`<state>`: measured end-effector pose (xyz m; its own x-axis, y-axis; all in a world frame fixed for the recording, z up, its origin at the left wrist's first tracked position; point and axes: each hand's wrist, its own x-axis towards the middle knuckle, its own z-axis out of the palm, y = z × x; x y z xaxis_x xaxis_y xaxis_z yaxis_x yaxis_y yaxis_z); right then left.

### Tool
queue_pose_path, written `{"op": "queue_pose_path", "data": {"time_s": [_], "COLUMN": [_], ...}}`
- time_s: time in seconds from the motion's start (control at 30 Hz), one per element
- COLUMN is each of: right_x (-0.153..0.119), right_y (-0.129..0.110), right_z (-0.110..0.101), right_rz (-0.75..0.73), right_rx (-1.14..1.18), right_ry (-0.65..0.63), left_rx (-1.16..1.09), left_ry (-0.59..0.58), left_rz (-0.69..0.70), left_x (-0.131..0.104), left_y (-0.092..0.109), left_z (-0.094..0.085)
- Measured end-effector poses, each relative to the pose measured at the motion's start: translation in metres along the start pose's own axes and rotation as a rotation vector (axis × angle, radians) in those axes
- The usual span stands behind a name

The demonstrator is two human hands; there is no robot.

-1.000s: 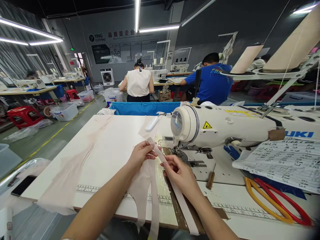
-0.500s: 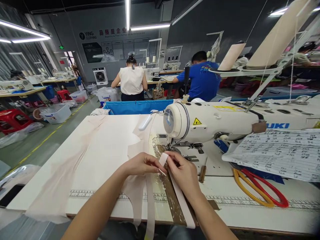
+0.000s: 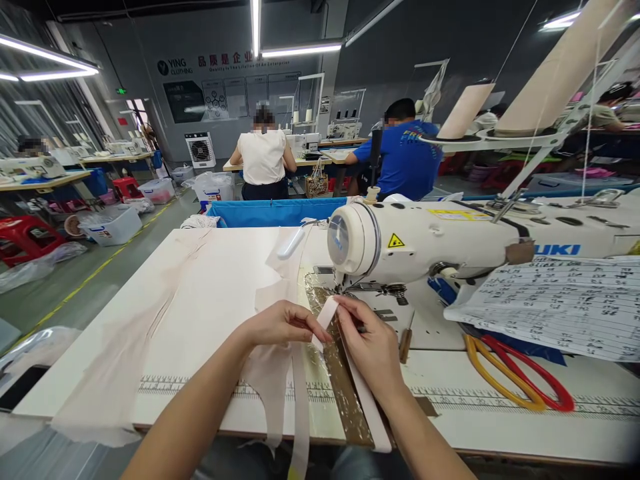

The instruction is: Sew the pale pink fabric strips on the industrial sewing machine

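A pale pink fabric strip (image 3: pixel 369 417) runs from the table's front edge up to both hands, below the needle area of a white sewing machine (image 3: pixel 415 233). My left hand (image 3: pixel 287 323) pinches the strip's folded-over end between thumb and fingers. Close beside it, my right hand (image 3: pixel 365 333) grips the same strip where it bends, fingers closed on it. Under the strip lies a brown, tape-covered band (image 3: pixel 343 393). Sheer pink fabric (image 3: pixel 270 393) hangs over the front edge beneath my left forearm.
Right of my hands lie a wooden-handled awl (image 3: pixel 407 343), scissors with yellow and red handles (image 3: pixel 525 373) and a handwritten sheet (image 3: pixel 560 307). More sheer fabric (image 3: pixel 120 360) covers the table's left part. Two people sit beyond a blue cloth bin (image 3: pixel 280 213).
My left hand has shifted slightly, and more of the strip shows between the two hands. My right hand has risen a little toward the machine.
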<state>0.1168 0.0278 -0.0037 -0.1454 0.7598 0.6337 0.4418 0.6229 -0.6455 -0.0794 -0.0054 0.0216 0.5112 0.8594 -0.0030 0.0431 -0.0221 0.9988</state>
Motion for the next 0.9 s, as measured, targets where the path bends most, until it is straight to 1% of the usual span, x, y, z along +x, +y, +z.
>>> {"op": "queue_pose_path", "data": {"time_s": [0.33,0.43,0.5,0.6,0.67,0.73,0.77,0.8,0.83,0.9], "right_x": [0.000,0.001,0.003,0.002,0.000,-0.001,0.001,0.005,0.013,0.042], "right_y": [-0.007,-0.004,-0.003,-0.006,-0.013,-0.026,-0.033,-0.040,-0.047,-0.061], "right_z": [-0.003,-0.002,-0.001,-0.002,-0.007,-0.019,-0.027,-0.037,-0.048,-0.070], "right_rz": [0.023,0.019,0.008,-0.036,-0.081,-0.144,-0.184,-0.239,-0.304,-0.404], "right_rx": [-0.010,-0.025,-0.041,-0.051,-0.037,-0.009,-0.002,-0.002,-0.020,-0.111], "right_ry": [-0.017,-0.021,-0.033,-0.090,-0.150,-0.179,-0.162,-0.118,-0.045,0.179], "left_rx": [0.009,-0.056,-0.156,-0.282,-0.310,-0.313,-0.312,-0.310,-0.312,-0.326], "left_ry": [0.026,0.062,0.133,0.322,0.470,0.590,0.628,0.656,0.673,0.697], "left_rz": [0.005,0.011,0.031,0.096,0.115,0.096,0.081,0.069,0.060,0.058], "left_x": [-0.002,-0.003,-0.002,0.001,0.003,0.006,0.007,0.007,0.008,0.009], "left_y": [0.006,0.010,0.012,0.012,0.010,0.008,0.007,0.006,0.005,0.003], "left_z": [0.001,0.002,0.003,0.003,0.002,0.000,0.000,0.000,0.000,0.000]}}
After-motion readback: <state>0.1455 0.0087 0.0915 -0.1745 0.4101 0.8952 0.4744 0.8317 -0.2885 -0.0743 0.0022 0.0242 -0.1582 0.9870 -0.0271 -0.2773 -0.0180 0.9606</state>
